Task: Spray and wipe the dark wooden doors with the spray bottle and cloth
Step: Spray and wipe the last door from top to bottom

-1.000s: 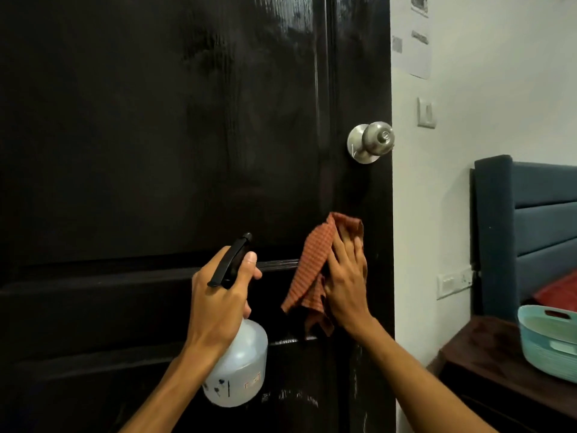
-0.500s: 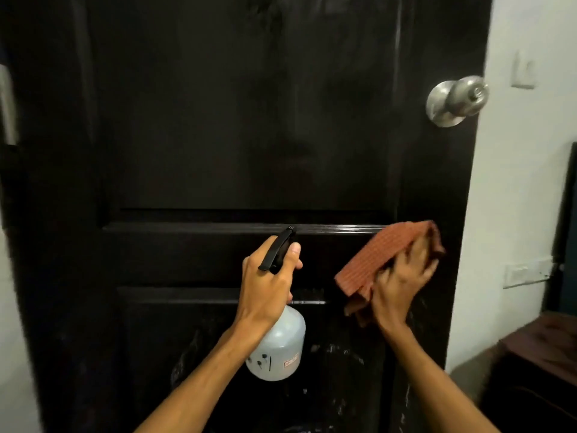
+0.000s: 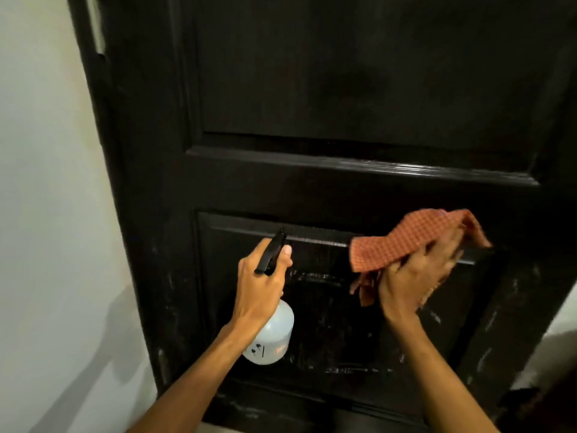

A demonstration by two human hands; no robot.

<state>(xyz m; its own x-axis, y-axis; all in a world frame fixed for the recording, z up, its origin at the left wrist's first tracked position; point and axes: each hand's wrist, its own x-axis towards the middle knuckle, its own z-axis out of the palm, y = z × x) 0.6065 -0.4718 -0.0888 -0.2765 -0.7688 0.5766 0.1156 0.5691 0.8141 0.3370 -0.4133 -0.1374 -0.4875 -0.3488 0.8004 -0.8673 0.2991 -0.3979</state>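
The dark wooden door [image 3: 343, 89] fills most of the head view, with raised panels and pale scuffs on its lower part. My left hand [image 3: 260, 282] grips the neck of a white spray bottle [image 3: 274, 335], a finger on its black trigger, the nozzle aimed at the lower panel. My right hand [image 3: 415, 276] presses an orange-red checked cloth [image 3: 406, 239] flat against the upper right corner of the lower panel, fingers spread over it. Part of the cloth hangs below my palm.
A pale wall [image 3: 46, 214] runs along the door's left side. A strip of light floor or wall [image 3: 555, 345] shows at the lower right, beside the door's edge.
My view has dropped and swung left, so the knob and furniture have left the frame. Both hands have moved down the door to the lower panel, the cloth still under my right hand.
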